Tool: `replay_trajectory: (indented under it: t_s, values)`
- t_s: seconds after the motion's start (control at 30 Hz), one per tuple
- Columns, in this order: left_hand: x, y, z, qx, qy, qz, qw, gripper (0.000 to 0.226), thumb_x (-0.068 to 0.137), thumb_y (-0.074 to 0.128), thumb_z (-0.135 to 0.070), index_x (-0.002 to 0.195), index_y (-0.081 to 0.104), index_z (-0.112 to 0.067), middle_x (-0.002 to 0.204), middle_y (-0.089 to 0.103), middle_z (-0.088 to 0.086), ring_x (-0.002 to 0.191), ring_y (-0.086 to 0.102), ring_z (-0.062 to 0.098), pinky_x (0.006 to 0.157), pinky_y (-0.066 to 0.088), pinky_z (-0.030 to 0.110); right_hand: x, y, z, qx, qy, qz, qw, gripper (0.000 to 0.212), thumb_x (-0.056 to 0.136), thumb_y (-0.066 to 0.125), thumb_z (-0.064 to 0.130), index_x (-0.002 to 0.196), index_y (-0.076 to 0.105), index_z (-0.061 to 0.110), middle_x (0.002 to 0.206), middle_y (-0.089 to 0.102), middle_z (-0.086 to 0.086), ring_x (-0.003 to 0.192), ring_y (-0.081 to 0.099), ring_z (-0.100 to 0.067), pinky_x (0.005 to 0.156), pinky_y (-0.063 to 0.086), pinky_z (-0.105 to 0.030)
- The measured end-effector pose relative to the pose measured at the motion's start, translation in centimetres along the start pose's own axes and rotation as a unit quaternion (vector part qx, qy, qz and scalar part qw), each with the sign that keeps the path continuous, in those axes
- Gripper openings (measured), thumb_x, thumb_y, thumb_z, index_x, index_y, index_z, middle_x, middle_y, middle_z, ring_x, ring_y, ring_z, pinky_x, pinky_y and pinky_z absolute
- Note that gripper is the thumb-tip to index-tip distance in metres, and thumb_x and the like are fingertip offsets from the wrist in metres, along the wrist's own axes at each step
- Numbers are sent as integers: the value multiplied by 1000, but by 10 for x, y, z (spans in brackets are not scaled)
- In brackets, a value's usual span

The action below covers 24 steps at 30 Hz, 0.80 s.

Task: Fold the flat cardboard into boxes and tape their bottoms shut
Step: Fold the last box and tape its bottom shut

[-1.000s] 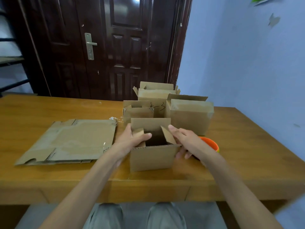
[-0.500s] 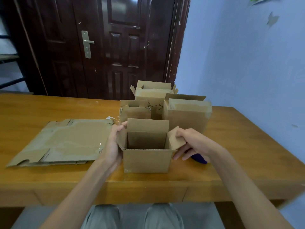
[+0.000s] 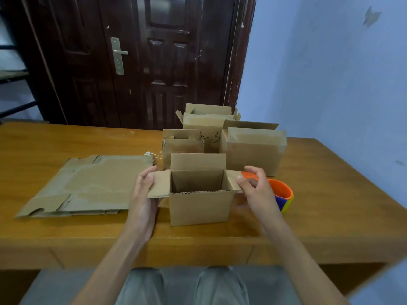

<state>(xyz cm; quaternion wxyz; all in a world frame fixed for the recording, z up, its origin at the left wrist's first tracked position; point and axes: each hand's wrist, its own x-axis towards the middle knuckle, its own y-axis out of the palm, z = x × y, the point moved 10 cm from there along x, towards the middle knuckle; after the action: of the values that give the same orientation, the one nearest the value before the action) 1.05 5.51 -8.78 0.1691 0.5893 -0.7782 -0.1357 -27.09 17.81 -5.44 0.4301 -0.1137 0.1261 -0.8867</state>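
Left hand (image 3: pixel 143 194) pinches the left side flap of the small open-topped brown cardboard box (image 3: pixel 199 205), thumb on top, fingers under. Right hand (image 3: pixel 255 190) pinches the right side flap, fingers loosely curled above it. Both flaps are splayed outward; the far flap stands upright.

The box sits upright on the wooden desk (image 3: pixel 330 194), near the front edge at 6 o'clock, mouth up. Its underside isn't visible, so I can't tell if it's taped.

At 3 o'clock of the box, just beside the right hand: orange-cored tape roll with blue and yellow sides (image 3: pixel 282 194). At 9 o'clock: flattened brown cardboard sheets (image 3: pixel 88 186), lying flat. At 12 o'clock: cluster of three assembled brown cardboard boxes (image 3: pixel 253 148), close together.

Risks, as I judge them:
- The box is light and held only by its flaps, so an uneven pull would skew or tip it.
- Overbending a flap could tear the crease.
- The right wrist is close to the tape roll; a sweep could knock it toward the desk edge.
- If the bottom is untaped, pressing down could pop it open.
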Motion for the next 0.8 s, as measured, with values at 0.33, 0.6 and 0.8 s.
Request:
replay_trajectory:
  t_s: [0.33,0.6,0.8]
  values:
    - [4,17,-93,327,185,91,922,51,97,53,-62,144,50,-42,146,57,-20,134,57,6,109,50,43,-2,-5,43,-94,-216,68,970,83,74,46,99,135,58,45,140,55,19,135,52,-2,107,50,-27]
    - [-4,41,-40,345,40,229,909,141,43,89,-82,157,9,-62,158,32,-31,143,38,-6,118,37,35,-31,26,24,8,-126,152,980,82,80,55,80,150,12,70,148,27,45,134,32,21,90,40,1]
    - [7,38,-39,342,62,172,922,123,56,96,-64,157,27,-53,147,50,-23,134,50,-1,110,52,45,-21,25,23,23,-124,157,979,121,59,86,79,154,12,68,149,40,35,139,47,4,105,53,-24]
